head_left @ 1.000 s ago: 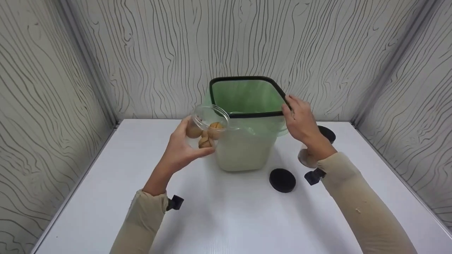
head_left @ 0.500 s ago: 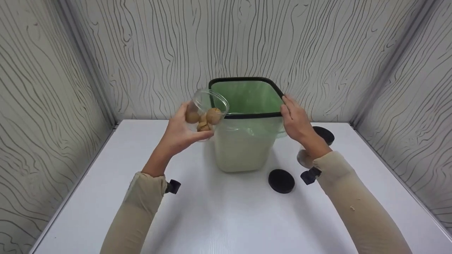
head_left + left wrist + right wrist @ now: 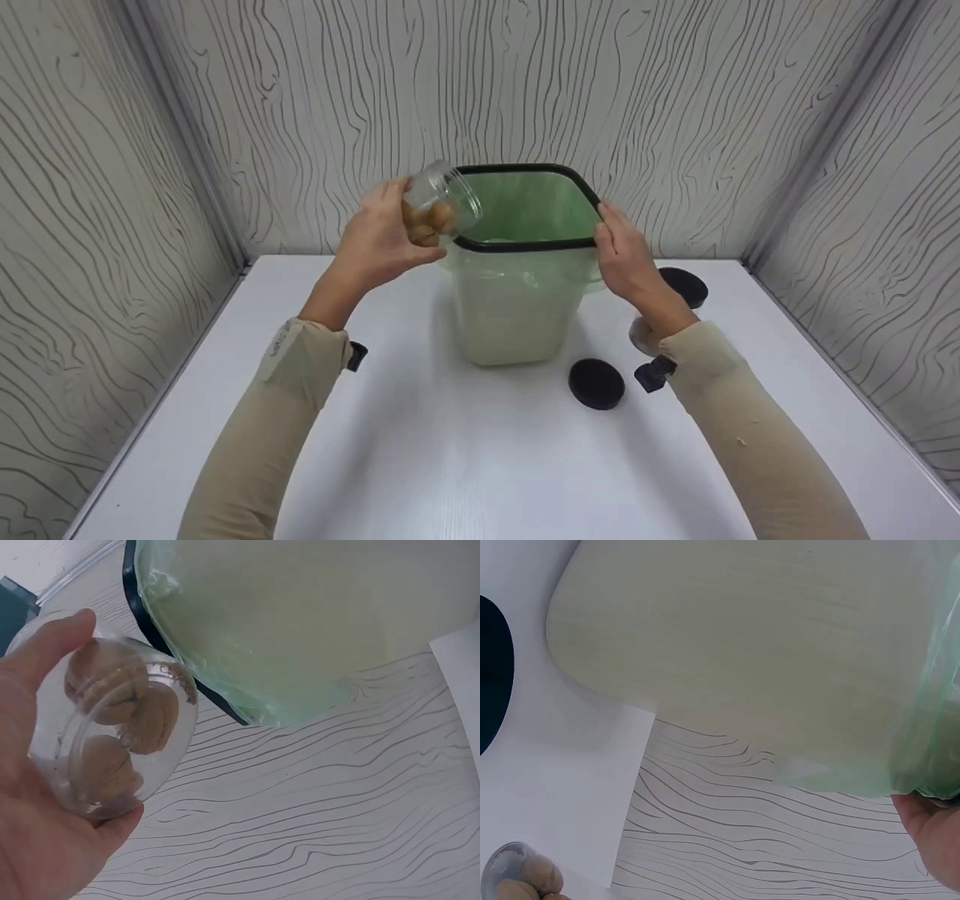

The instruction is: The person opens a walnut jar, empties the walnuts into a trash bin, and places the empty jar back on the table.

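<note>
My left hand [image 3: 375,240] grips a clear plastic jar [image 3: 444,184] without a lid, tilted with its mouth toward the opening of a pale trash bin [image 3: 510,322]. Several walnuts [image 3: 427,221] lie inside the jar, and the left wrist view shows the walnuts [image 3: 109,679] through its base. The jar's mouth overlaps the left side of the bin's black rim [image 3: 540,245]. A green bag [image 3: 525,202] lines the bin and folds over outside. My right hand [image 3: 626,259] holds the rim's right side, thumb against the bag in the right wrist view; its other fingers are mostly hidden there.
A round black lid [image 3: 596,383] lies on the white table [image 3: 450,450] in front of the bin. Behind my right wrist stands a second jar with a black lid [image 3: 684,287], partly hidden; walnuts [image 3: 536,877] show in it. Patterned walls [image 3: 337,112] enclose the table.
My left hand has lifted the jar from beside the bin up to its rim and tipped it further toward the opening. The right hand stays on the rim, shifting only slightly.
</note>
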Tool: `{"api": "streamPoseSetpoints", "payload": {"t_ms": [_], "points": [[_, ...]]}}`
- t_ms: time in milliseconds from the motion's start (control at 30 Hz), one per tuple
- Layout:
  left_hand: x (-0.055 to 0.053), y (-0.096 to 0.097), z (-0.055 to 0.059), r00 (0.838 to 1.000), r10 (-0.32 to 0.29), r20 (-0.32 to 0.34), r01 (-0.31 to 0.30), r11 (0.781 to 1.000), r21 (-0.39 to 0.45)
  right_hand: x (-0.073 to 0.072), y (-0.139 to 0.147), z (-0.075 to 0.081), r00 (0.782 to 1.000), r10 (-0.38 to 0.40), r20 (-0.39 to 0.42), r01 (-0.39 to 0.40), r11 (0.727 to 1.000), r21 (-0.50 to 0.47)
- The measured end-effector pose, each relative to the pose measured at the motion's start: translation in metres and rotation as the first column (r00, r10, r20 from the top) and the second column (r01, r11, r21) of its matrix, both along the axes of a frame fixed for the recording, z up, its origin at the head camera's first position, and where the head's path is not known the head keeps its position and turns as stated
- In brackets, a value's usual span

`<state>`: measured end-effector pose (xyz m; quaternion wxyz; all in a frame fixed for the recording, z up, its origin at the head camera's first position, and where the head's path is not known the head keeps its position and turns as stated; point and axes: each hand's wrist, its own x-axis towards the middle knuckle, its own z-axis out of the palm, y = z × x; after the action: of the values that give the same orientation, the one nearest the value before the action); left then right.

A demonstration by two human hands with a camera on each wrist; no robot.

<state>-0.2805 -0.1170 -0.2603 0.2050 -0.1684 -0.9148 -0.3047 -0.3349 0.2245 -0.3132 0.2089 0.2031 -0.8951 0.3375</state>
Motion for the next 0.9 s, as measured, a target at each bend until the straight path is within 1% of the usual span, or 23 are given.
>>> {"api": "streamPoseSetpoints", "payload": {"t_ms": [67, 133, 200, 300, 433, 567, 633, 667, 700, 867, 900], "points": [[-0.003, 0.0, 0.004, 0.999, 0.03, -0.029, -0.032, 0.997, -0.077, 0.0, 0.0, 0.0, 1.0, -0.004, -0.005, 0.004, 1.0, -0.002], [-0.006, 0.0, 0.007, 0.996, 0.043, -0.076, -0.054, 0.988, -0.148, 0.0, 0.0, 0.0, 1.0, -0.005, -0.009, 0.005, 1.0, -0.003], [-0.009, 0.0, 0.009, 0.991, 0.05, -0.125, -0.076, 0.974, -0.213, 0.0, 0.0, 0.0, 1.0, -0.005, -0.012, 0.005, 1.0, -0.006], [-0.014, 0.001, 0.01, 0.978, 0.047, -0.201, -0.108, 0.946, -0.306, 0.001, 0.0, 0.0, 1.0, -0.008, -0.012, 0.008, 1.0, -0.009], [-0.02, 0.001, 0.01, 0.965, 0.033, -0.259, -0.137, 0.908, -0.395, 0.001, -0.001, -0.001, 1.0, -0.017, 0.003, 0.017, 1.0, -0.007], [-0.023, 0.003, 0.01, 0.956, 0.031, -0.29, -0.164, 0.879, -0.449, 0.001, -0.002, -0.002, 0.999, -0.026, 0.021, 0.026, 1.0, -0.002], [-0.025, 0.004, 0.011, 0.95, 0.031, -0.309, -0.184, 0.86, -0.477, 0.002, -0.002, -0.002, 0.999, -0.029, 0.024, 0.029, 1.0, -0.001], [-0.025, 0.004, 0.012, 0.947, 0.03, -0.321, -0.194, 0.847, -0.494, 0.002, -0.002, -0.002, 0.999, -0.03, 0.024, 0.03, 1.0, -0.002], [-0.026, 0.005, 0.013, 0.941, 0.028, -0.337, -0.21, 0.83, -0.516, 0.002, -0.002, -0.002, 0.999, -0.031, 0.025, 0.031, 1.0, -0.004], [-0.026, 0.009, 0.017, 0.915, 0.01, -0.404, -0.281, 0.735, -0.617, 0.002, -0.002, -0.002, 0.999, -0.028, 0.025, 0.028, 1.0, 0.0], [-0.027, 0.01, 0.018, 0.912, 0.008, -0.411, -0.29, 0.72, -0.63, 0.003, -0.001, -0.002, 0.999, -0.026, 0.025, 0.026, 1.0, 0.003]]}}
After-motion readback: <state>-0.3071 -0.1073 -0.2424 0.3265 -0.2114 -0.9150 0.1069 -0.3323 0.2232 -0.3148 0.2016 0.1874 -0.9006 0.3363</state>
